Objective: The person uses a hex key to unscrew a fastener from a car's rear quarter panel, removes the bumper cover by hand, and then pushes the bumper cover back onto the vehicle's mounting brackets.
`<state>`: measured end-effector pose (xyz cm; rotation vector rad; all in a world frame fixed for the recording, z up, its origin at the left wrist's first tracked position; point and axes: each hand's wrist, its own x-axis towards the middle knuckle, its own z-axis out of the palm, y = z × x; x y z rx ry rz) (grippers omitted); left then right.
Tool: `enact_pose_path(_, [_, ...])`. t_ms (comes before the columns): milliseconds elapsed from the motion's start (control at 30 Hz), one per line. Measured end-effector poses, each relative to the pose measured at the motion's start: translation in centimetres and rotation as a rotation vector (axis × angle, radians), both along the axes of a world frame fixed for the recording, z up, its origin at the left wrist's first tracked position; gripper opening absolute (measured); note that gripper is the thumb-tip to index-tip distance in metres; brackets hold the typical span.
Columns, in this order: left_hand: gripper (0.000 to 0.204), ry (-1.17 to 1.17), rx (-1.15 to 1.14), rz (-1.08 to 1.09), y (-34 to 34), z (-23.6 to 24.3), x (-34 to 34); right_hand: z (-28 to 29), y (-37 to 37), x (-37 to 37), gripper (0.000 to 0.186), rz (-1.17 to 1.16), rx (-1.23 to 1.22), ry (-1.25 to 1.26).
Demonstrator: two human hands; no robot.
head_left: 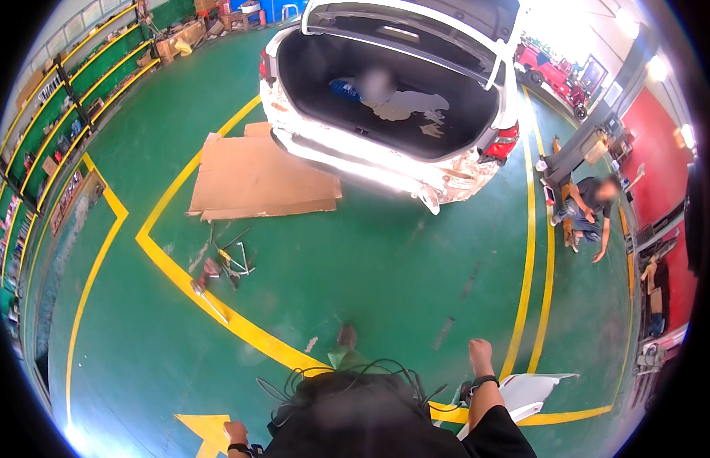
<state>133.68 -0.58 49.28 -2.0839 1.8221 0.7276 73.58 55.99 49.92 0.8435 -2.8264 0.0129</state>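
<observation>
My left hand (236,432) is low at the bottom edge, fingers curled closed, beside a yellow arrow (204,433) painted on the floor. My right hand (481,354) hangs forward on the right, closed like a fist; nothing shows in it. A white curved panel (532,394) lies on the floor beyond my right forearm, partly hidden by it. Ahead stands a white car (465,179) with its trunk lid raised, a blue item (344,88) and pale patches inside the trunk. Both hands are well apart from the car. Dark cables (275,391) loop around my body.
Flattened cardboard (263,177) lies by the car's left rear. Hand tools (234,261) and a long-handled tool (210,301) are on the green floor. Another person (590,204) sits low at right beside a lift post (587,137). Shelves (72,107) line the left.
</observation>
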Motion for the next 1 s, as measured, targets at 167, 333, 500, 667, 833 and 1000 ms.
enact_pose_path(167, [0.023, -0.371, 0.062, -0.968, -8.6, 1.7, -8.7, 1.2, -2.2, -6.9, 0.013, -0.617, -0.557, -0.616])
enact_pose_path(333, [0.028, 0.32, -0.199, 0.125, -11.3, 4.9, -19.7, 4.5, -4.4, -6.5, 0.018, -0.951, -0.972, -0.897])
enact_pose_path(500, [0.033, 0.187, -0.097, -0.061, -13.1, 3.0, -23.9, -2.4, 7.1, -5.1, 0.023, -0.822, -0.411, -0.817])
enact_pose_path(667, [0.036, 0.036, 0.276, 0.087, -16.4, 2.1, -24.5, 1.4, -2.8, -4.2, 0.015, -1.4, -0.894, -0.956])
enact_pose_path(833, [0.033, 0.016, 0.398, -0.062, -22.5, 1.3, -30.7, 5.6, -8.8, -4.8, 0.007, -1.404, -0.669, -1.033])
enact_pose_path(1000, [0.028, -0.092, 0.16, -0.934, -33.2, -0.2, -37.8, 6.7, -14.3, -7.2, 0.009, -1.44, -0.729, -0.984])
